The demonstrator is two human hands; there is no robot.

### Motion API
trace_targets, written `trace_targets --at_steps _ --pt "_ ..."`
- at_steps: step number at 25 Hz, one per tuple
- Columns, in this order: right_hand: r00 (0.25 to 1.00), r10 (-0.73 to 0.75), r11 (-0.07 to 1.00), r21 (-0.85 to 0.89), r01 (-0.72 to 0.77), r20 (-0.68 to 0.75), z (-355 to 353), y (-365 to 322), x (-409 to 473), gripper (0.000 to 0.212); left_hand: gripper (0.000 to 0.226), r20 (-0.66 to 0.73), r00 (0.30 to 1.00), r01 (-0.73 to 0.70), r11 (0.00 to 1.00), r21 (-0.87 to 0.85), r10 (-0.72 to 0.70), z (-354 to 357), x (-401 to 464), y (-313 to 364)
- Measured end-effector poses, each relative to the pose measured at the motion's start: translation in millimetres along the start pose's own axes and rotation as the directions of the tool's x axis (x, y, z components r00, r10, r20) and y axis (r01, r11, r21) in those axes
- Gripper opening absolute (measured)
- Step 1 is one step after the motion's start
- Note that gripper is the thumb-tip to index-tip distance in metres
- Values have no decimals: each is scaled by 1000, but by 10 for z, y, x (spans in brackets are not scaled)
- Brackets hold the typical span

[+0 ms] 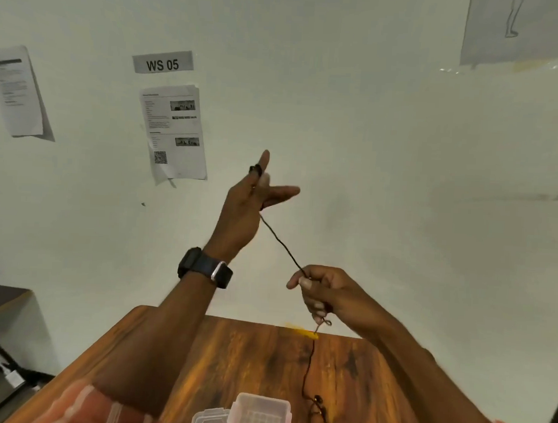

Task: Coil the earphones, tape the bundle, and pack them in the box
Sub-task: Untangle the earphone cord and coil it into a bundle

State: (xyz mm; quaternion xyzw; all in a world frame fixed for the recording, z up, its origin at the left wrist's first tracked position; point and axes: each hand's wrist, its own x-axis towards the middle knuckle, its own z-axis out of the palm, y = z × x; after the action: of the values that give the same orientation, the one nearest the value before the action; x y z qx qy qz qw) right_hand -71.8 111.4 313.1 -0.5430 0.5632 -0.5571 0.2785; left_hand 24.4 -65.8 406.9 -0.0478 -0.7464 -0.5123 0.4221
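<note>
Earphones (282,244): cord wound on my raised left hand (249,206), fingers spread; slants down-right into my pinching right hand (325,294); tail hangs to table (231,354).

Hands I see: two, left hand (249,206) and right hand (325,291)
Black earphone cords (282,244): one
Clear plastic boxes (259,415): one
Wall papers: four
</note>
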Motion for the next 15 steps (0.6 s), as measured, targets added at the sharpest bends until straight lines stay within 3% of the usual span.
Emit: trace_targets --at_steps 1,2,3,4,5,6,7,9,10,12,15 --pt "1000 -17 1000 8 17 18 -50 -105 -37 25 44 51 998 -49 927 372 33 -98 -2 -113" --pt "999 -41 999 23 42 -11 -133 -235 -48 23 42 161 986 -51 822 567 -50 -143 -57 -219" --pt "995 -73 997 21 75 -75 -236 -365 -14 22 42 286 936 7 822 569 -206 -134 -169 -278" --pt "983 -101 995 -11 100 -155 -357 -457 50 23 44 436 830 149 891 429 -349 -82 -327 -298" --pt "965 -125 992 -53 116 -230 -471 -505 129 24 48 587 709 330 919 215 -392 -15 -489 -267" --pt "948 -144 989 -80 126 -283 -551 -514 203 24 50 695 637 486 874 -25 -334 62 -618 -197" --pt "942 -148 988 -75 131 -302 -578 -470 268 24 52 744 626 583 773 -250 -232 120 -694 -128" --pt "962 -100 993 34 113 -252 -471 -265 303 20 55 693 717 592 586 -553 -71 223 -633 33" --pt "978 -64 993 83 82 -197 -343 -154 265 17 55 598 801 511 566 -647 -38 256 -532 101" --pt "997 2 996 84 4 -74 -85 -3 124 19 52 301 950 286 620 -731 -84 247 -265 194" --pt "999 44 998 -49 -43 7 90 37 -94 21 50 37 993 100 661 -744 -109 98 31 235"
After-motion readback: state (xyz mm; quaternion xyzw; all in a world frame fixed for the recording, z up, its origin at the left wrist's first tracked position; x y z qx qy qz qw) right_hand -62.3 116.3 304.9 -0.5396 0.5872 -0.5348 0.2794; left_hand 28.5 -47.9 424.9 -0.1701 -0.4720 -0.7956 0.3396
